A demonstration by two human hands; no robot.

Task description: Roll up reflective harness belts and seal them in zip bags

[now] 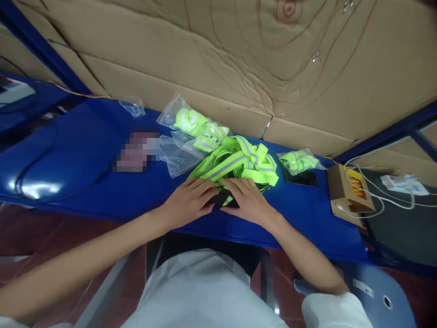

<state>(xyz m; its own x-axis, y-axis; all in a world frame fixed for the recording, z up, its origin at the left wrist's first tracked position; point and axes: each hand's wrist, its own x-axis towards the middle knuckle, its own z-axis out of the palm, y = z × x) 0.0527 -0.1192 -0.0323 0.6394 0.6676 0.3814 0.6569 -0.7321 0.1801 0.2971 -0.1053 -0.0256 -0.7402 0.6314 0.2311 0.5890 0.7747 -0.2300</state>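
A loose heap of neon yellow-green reflective straps [235, 164] with grey stripes lies on the blue table in front of me. At its near edge is a black part [220, 198] of the straps, partly hidden by my fingers. My left hand [191, 200] grips this black part from the left, thumb toward me and fingers over the top. From the right, my right hand [248, 200] pinches it the same way, close to the left. Bagged reflective straps [191, 122] lie just behind the heap, beside an opened clear zip bag [179, 157].
Another bagged strap [298, 160] rests on a dark phone-like slab [302, 178] at right. Farther right stand a cardboard box [348, 193] and a white power strip [404, 184] with cables. A pixelated item [134, 155] lies left. Cardboard panels [218, 59] rise behind the blue table [85, 182].
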